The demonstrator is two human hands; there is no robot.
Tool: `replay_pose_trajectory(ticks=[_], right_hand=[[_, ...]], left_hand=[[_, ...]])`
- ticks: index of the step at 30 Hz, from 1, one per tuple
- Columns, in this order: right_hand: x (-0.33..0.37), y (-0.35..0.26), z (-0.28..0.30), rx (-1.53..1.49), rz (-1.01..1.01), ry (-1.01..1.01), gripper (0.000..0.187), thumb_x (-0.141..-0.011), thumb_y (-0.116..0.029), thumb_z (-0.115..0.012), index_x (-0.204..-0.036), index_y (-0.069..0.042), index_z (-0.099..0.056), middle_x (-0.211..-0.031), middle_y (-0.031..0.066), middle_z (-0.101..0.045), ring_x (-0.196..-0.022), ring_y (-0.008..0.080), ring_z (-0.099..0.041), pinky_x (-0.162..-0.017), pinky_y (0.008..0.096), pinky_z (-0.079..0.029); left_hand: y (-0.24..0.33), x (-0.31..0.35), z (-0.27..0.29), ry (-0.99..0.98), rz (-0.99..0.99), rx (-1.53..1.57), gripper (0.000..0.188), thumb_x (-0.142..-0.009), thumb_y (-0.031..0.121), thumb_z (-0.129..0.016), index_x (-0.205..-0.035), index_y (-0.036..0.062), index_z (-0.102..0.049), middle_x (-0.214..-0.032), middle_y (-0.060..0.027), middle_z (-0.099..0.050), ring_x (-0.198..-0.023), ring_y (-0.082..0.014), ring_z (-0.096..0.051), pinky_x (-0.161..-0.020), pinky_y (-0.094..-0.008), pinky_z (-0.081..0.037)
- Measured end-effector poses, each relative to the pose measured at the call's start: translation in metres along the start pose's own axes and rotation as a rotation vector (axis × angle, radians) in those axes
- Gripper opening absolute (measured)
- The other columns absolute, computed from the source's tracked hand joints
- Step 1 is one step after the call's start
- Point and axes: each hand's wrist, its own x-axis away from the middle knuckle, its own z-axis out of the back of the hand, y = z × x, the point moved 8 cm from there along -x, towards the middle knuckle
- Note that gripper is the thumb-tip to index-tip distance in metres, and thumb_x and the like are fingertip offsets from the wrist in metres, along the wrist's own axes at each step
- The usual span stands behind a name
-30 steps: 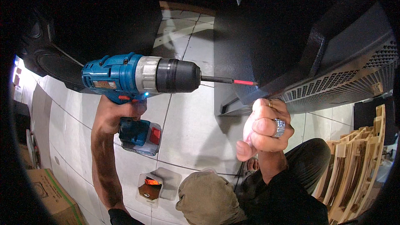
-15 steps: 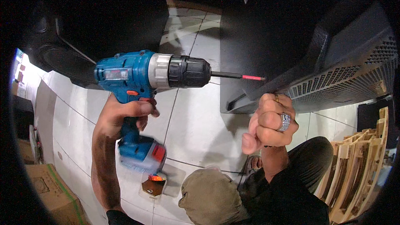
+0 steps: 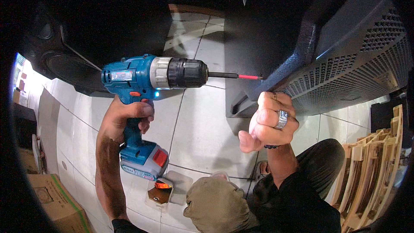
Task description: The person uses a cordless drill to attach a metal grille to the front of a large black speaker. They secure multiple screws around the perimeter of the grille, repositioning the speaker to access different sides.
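My left hand [image 3: 129,114] is wrapped round the grip of a blue cordless drill [image 3: 129,75], index finger at the trigger. From its black chuck a long bit [image 3: 248,77] with a red sleeve points right, its tip at the side of a black speaker cabinet [image 3: 267,34]. A small light glows under the drill's body. Just below the cabinet's near edge, my right hand [image 3: 274,123] is closed, fingers curled and thumb out to the left, a ring on one finger. What it holds, if anything, is hidden.
A second black speaker cabinet [image 3: 112,26] stands at the left. On the tiled floor below the drill sits a clear plastic box [image 3: 174,190] with small brown and orange things. Wooden slats [image 3: 366,168] lean at the right; a cardboard carton [image 3: 56,200] lies lower left.
The drill has shifted slightly left, its battery now steady and its light on. My right hand has moved a little left and up. The right cabinet's front shows more of its grille.
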Motion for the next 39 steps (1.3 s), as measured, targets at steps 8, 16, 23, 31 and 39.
replay_pose_trajectory(ticks=[8, 16, 23, 31, 39], right_hand=[[0.001, -0.003, -0.001, 0.018, 0.154, 0.122, 0.037, -0.058, -0.018, -0.064, -0.046, -0.011, -0.029, -0.046, -0.0003, -0.026, -0.039, 0.0165, -0.032, -0.04, 0.0273, -0.02], [0.009, -0.004, -0.003, -0.024, -0.009, -0.034, 0.029, -0.066, -0.013, -0.061, -0.052, -0.008, -0.037, -0.052, 0.0022, -0.037, -0.046, 0.0182, -0.036, -0.045, 0.0292, -0.03], [0.188, 0.015, -0.04, -0.134, -1.007, 0.026, 0.032, -0.084, -0.017, -0.061, -0.061, -0.002, -0.044, -0.057, 0.0014, -0.039, -0.053, 0.0128, -0.034, -0.049, 0.0269, -0.03], [0.319, 0.043, -0.069, 0.022, -1.52, -0.344, 0.036, -0.098, -0.032, -0.046, -0.103, 0.0, -0.061, -0.08, 0.0104, -0.065, -0.07, 0.0212, -0.061, -0.069, 0.0346, -0.049], [0.319, 0.047, -0.074, 0.177, -1.432, -0.297, 0.039, -0.1, -0.03, -0.045, -0.097, 0.005, -0.063, -0.095, 0.0143, -0.069, -0.088, 0.0217, -0.065, -0.081, 0.0331, -0.049]], left_hand=[[-0.005, 0.001, 0.006, -0.071, -0.074, -0.02, 0.052, -0.071, 0.039, -0.076, -0.095, -0.0044, -0.059, -0.074, -0.0161, -0.066, -0.048, -0.0134, -0.058, -0.043, -0.025, -0.048], [-0.041, 0.041, 0.092, 0.208, -0.198, 0.078, 0.052, -0.071, 0.04, -0.076, -0.096, -0.0016, -0.059, -0.075, -0.0126, -0.065, -0.05, -0.0123, -0.057, -0.044, -0.0236, -0.045], [-0.163, 0.05, 0.068, 0.285, -0.05, 0.125, 0.038, -0.071, 0.029, -0.077, -0.094, 0.0032, -0.061, -0.074, -0.0112, -0.067, -0.05, -0.0114, -0.056, -0.047, -0.0236, -0.046], [-0.236, 0.006, 0.027, 0.201, 0.17, 0.059, 0.036, -0.071, 0.031, -0.079, -0.088, 0.0042, -0.062, -0.073, -0.0085, -0.065, -0.052, -0.0101, -0.055, -0.048, -0.0243, -0.046], [-0.273, -0.023, 0.025, 0.165, 0.254, 0.062, 0.036, -0.071, 0.032, -0.08, -0.087, 0.0049, -0.062, -0.07, -0.0064, -0.065, -0.051, -0.0095, -0.056, -0.046, -0.0229, -0.047]])
